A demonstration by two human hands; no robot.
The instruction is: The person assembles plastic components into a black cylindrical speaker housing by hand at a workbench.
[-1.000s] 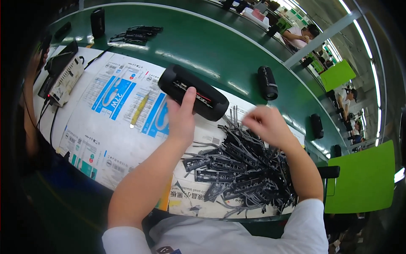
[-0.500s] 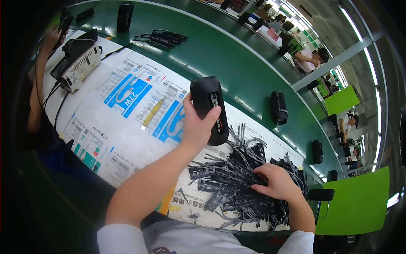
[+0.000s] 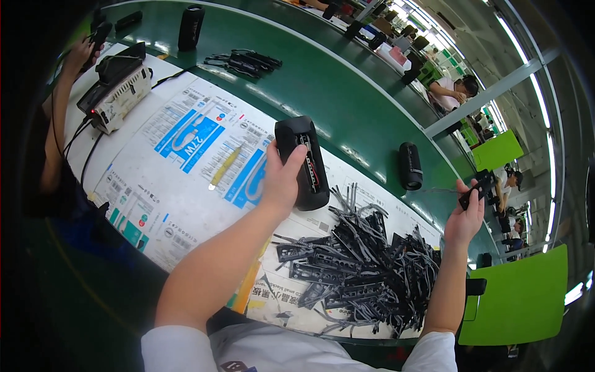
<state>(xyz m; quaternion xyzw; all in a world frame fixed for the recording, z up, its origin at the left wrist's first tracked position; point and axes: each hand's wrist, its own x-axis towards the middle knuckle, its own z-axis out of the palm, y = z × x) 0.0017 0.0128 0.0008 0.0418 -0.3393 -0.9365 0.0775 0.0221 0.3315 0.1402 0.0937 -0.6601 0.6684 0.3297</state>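
My left hand (image 3: pixel 282 180) is closed around a black cylindrical speaker (image 3: pixel 315 186), which stands tilted above the covered worktop. A long slot in its side faces up and shows reddish and metallic parts inside. My right hand (image 3: pixel 465 223), raised at the right, pinches a small black plastic panel (image 3: pixel 475 192) with a thin cord trailing to its left. Between my arms lies a heap of black perforated strip panels (image 3: pixel 372 266) with grey braided cords, tangled together.
A beige-and-black soldering station (image 3: pixel 121 93) stands at the left, near a co-worker's hand (image 3: pixel 77 56). On the green bench are a bundle of black strips (image 3: pixel 245 62), an upright speaker (image 3: pixel 191 28) and another speaker (image 3: pixel 409 166). A green chair (image 3: pixel 517 297) is at the right.
My right hand has lifted out of the heap, up and to the right, with a black panel in it. My left hand has turned the speaker slightly, so its slot shows more.
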